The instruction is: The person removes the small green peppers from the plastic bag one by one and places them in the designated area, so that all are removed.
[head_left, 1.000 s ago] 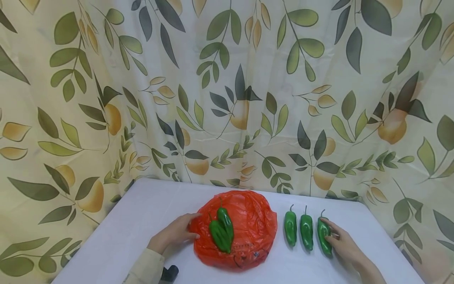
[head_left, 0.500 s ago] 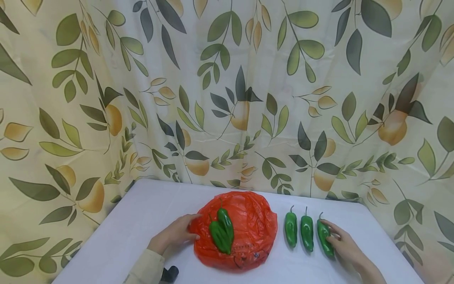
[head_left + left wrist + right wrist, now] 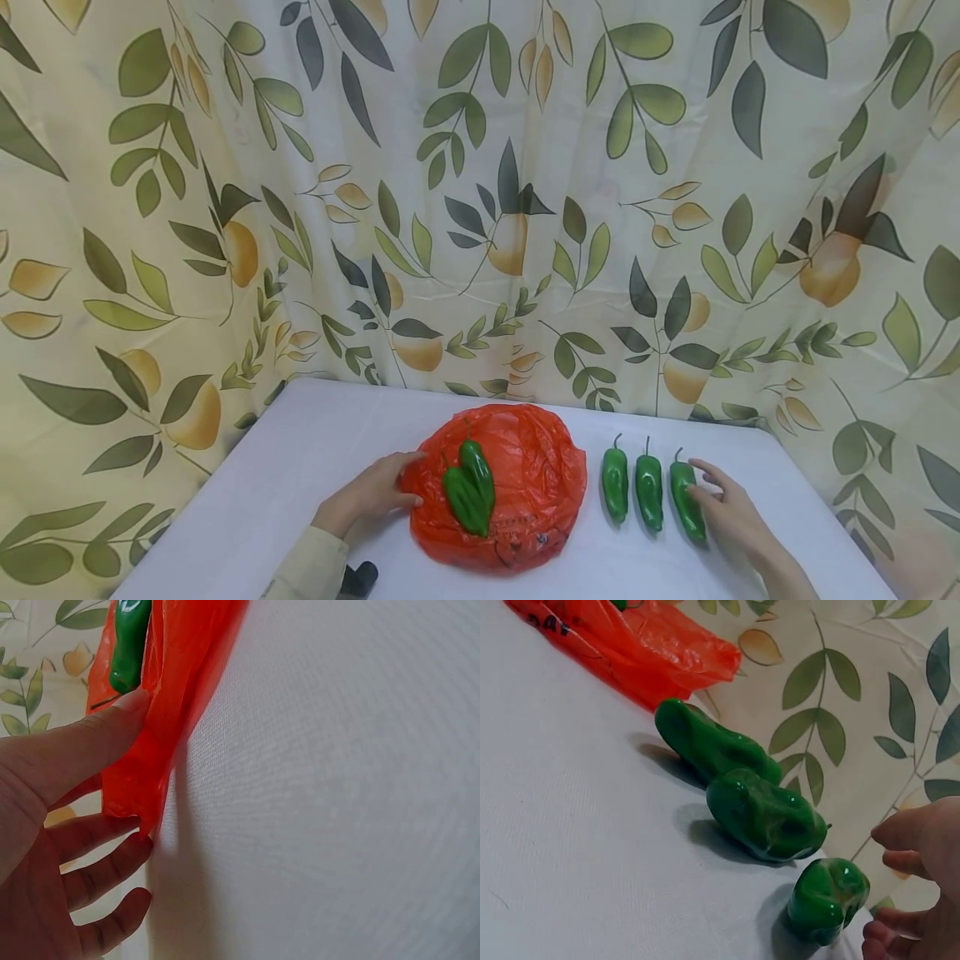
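Observation:
In the head view a crumpled red plastic bag lies on the white table, with two green peppers on top of it. My left hand holds the bag's left edge, thumb on one side and fingers at the other in the left wrist view. To the bag's right stand three green peppers in a row: a left pepper, a middle pepper and a right pepper. Beside the right pepper is my right hand, fingers loosely spread; the right wrist view shows them apart from that pepper.
A black object, partly cut off, sits by the left sleeve. Behind the white table hangs a curtain printed with leaves and fruit.
My right fingers have let go of the right pepper and moved slightly off it to the right. That pepper has tilted a little. The left hand and bag stay put.

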Available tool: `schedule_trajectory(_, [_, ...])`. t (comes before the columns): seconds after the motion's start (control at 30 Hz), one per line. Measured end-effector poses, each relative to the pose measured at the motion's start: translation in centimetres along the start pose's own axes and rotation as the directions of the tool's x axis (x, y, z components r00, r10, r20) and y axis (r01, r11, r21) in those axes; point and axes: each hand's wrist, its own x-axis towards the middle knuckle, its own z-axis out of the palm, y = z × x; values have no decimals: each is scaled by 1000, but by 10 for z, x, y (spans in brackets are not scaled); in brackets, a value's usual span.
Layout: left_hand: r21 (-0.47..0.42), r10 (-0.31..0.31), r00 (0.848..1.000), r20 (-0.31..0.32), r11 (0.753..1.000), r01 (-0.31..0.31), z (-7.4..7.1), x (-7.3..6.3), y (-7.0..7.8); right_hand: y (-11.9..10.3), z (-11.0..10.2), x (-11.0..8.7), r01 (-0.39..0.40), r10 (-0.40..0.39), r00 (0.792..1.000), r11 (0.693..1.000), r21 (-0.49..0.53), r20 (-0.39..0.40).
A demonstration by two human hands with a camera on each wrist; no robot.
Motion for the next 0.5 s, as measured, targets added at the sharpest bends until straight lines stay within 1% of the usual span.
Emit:
schedule_trajectory(0.17, [-2, 0, 1000, 2, 1000, 0, 0, 0, 0, -8, -2, -3, 12, -12, 1000, 1000, -7, -29])
schedule_trajectory(0.5, [-14, -6, 1000, 0, 1000, 6, 0, 0, 0, -22, -5, -10, 73, -73, 996, 997, -1, -60])
